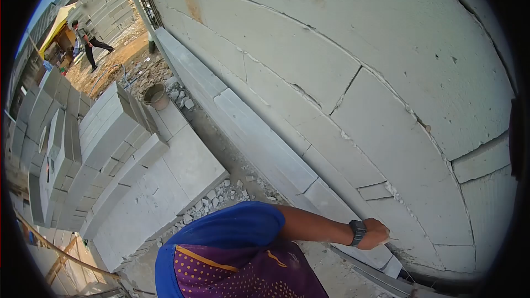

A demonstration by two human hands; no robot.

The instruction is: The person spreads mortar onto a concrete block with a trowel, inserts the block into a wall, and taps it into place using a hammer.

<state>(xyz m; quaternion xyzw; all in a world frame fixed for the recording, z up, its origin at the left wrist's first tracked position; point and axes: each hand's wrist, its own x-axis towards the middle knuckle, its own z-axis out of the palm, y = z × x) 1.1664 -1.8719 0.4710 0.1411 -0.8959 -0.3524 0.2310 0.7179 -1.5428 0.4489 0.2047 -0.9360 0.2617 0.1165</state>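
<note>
My left hand is at the lower right, at the end of a bare arm that reaches across from a blue sleeve. A dark digital watch is on its wrist. Its fingers are curled closed, and a tiny pale tip shows beside them, too small to name. The hand is over the narrow ledge of pale blocks along the foot of the block wall; I cannot tell whether it touches them. My right hand is out of view.
Stacked pale blocks stand at the left. A bucket is behind a flat block platform. Broken rubble lies between platform and wall. Farther back a person walks near a yellow canopy.
</note>
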